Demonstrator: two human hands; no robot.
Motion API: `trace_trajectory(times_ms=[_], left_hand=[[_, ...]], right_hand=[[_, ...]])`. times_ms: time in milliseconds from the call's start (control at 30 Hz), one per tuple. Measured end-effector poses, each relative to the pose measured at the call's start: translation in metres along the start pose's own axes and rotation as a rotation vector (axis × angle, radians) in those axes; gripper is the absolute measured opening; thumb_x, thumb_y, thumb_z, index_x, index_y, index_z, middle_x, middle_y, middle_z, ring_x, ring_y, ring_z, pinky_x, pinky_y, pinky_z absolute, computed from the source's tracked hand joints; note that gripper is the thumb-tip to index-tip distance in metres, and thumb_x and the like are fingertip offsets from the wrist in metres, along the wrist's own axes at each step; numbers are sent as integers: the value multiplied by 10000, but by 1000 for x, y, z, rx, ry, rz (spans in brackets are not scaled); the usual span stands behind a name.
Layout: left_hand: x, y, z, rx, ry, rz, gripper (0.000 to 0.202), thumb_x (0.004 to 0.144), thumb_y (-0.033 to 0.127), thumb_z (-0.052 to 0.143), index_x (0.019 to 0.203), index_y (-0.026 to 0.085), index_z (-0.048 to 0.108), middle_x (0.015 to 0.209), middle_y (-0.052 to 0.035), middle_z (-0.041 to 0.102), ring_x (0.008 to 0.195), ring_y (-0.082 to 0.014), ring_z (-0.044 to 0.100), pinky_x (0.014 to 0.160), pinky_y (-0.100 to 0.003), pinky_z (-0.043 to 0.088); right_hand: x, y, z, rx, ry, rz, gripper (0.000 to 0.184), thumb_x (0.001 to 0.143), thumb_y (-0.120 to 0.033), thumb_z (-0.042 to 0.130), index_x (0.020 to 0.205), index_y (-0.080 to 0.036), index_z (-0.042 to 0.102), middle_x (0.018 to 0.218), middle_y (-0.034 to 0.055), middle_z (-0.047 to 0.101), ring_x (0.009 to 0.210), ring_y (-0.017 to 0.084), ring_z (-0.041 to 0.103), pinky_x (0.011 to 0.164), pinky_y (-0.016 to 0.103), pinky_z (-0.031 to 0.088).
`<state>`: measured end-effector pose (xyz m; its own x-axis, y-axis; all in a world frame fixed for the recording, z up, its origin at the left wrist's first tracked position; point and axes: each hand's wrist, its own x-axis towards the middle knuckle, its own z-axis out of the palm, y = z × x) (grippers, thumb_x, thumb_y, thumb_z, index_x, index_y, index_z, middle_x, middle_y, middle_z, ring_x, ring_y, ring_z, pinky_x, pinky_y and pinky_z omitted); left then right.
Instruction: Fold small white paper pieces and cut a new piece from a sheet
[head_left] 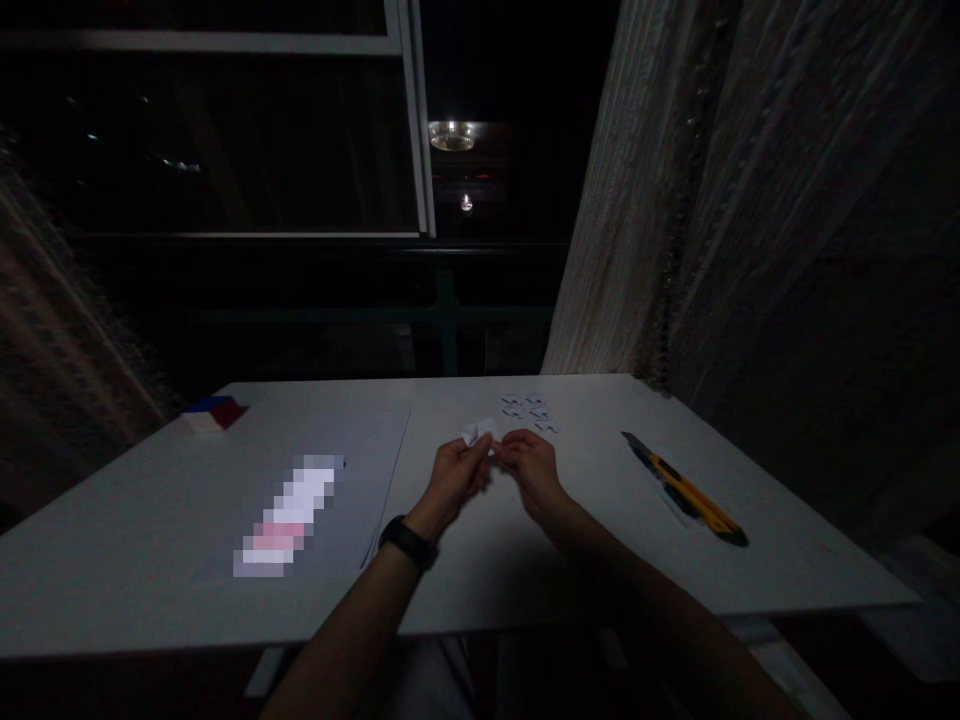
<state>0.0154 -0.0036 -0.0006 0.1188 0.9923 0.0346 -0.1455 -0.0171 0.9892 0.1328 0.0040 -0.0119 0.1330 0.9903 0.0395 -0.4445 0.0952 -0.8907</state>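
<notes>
While pinched btw. fingertips of L hand (454, 472) & R hand (531, 465), small white paper scrap (480, 431), creased.

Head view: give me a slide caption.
Left hand and right hand pinch a white paper piece over the table, yellow knife nearby.

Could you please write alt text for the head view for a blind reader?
The left hand and right hand pinch a small white paper piece over a white table. Small cutouts lie beyond them, a yellow knife to the right.
</notes>
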Motion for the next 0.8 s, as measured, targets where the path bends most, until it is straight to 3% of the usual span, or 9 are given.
trace_trajectory(times_ms=[367,633,800], left_hand=[[2,-2,1,78,85,56,449,672,553,588,517,143,492,363,39,437,301,-52,357,320,-183,219],[2,-3,-3,84,22,73,409,652,532,620,615,132,549,415,39,470,329,-56,383,328,-177,235],[1,-1,-3,87,-11,122,395,677,505,613,578,132,530,409,37,468,333,-52,379,341,-180,240]], right_hand=[[-1,-2,2,-37,7,-6,287,439,-216,785,614,-164,564,470,-44,559,457,90,487,481,224,342],[-2,-6,1,13,-2,28,249,446,-181,751,607,-168,562,476,-43,564,463,93,493,482,223,347],[-3,-7,2,22,-6,43,256,438,-180,753,601,-170,555,471,-43,563,462,96,499,481,224,354]])
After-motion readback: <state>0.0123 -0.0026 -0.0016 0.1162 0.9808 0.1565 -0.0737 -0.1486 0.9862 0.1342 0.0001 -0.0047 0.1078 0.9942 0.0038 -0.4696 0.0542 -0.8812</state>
